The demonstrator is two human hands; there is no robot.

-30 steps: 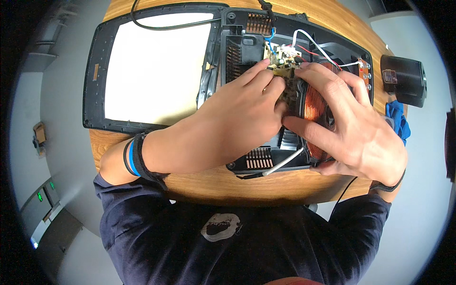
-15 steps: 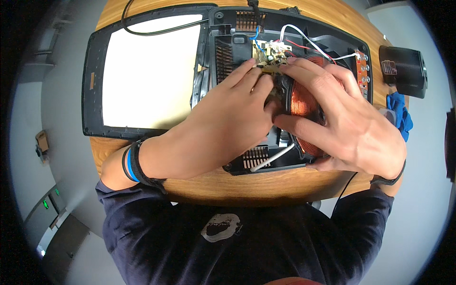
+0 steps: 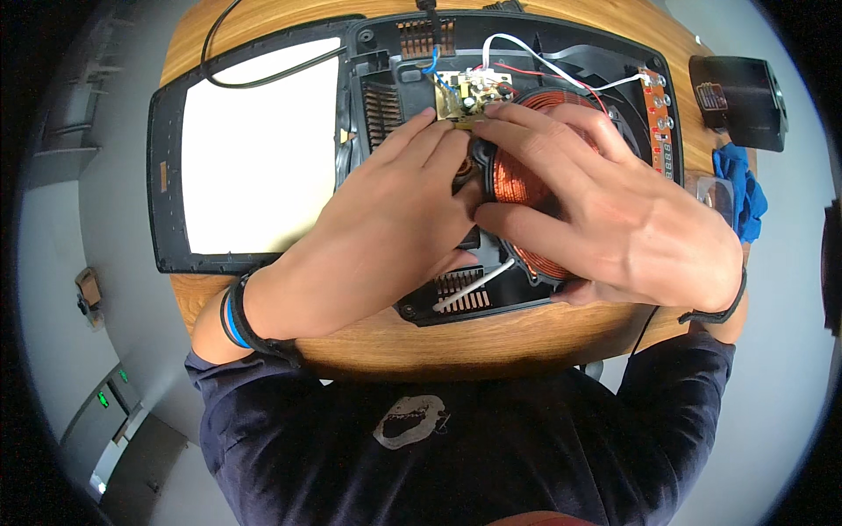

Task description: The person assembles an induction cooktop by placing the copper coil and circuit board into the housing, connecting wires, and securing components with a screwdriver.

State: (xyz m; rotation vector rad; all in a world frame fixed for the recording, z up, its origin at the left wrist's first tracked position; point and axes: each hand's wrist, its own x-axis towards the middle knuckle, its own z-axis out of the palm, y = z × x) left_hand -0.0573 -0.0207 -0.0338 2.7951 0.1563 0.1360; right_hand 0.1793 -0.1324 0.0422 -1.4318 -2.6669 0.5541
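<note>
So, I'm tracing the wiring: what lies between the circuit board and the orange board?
The head view shows a white cable and red wiring, plus the copper coil, which the right hand partly covers.

A brown wood-grain desk (image 3: pixel 377 342) stands in a pale grey room (image 3: pixel 132 193), its front edge (image 3: pixel 421 366) shadowed, as small green lights (image 3: pixel 103 400) glow at lower left.

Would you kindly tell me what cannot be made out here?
Head view: how far the flat yellowish circuit board extends, hidden by the bare left hand.
Head view: part of the round copper-wire coil, behind the bare right hand.
Head view: the thin black cable, cut off by the top edge.
</note>
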